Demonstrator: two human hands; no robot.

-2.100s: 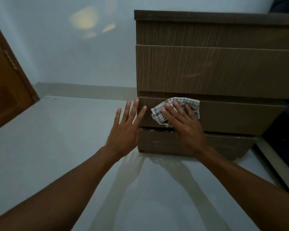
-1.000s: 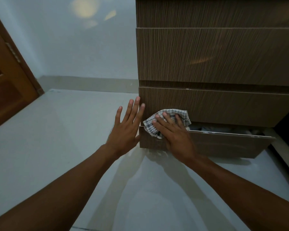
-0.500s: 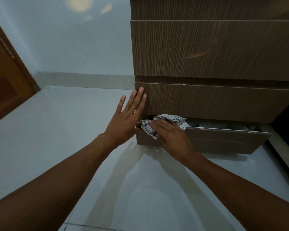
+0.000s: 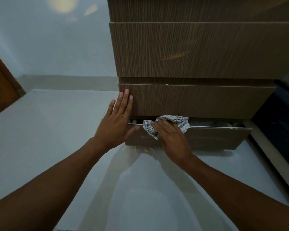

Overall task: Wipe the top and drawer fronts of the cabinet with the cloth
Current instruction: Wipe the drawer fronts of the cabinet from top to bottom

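A brown wood-grain cabinet (image 4: pixel 198 50) fills the upper right; its top is out of frame. The bottom drawer (image 4: pixel 215 139) stands pulled out a little, with items dimly visible inside. My right hand (image 4: pixel 172 139) presses a checked white-and-blue cloth (image 4: pixel 172 120) over the top edge of that drawer front, near its left end. My left hand (image 4: pixel 117 120) is flat with fingers spread, resting against the left corner of the drawer (image 4: pixel 198 100) above it.
A pale glossy floor (image 4: pixel 57 130) stretches left and toward me. A wooden door (image 4: pixel 0 87) stands at the far left, a grey wall behind. Something dark (image 4: pixel 280 122) sits right of the cabinet.
My right hand slid the cloth down from the second-lowest drawer front to the top edge of the bottom drawer, which has come open. My left hand shifted slightly up the cabinet's left corner.
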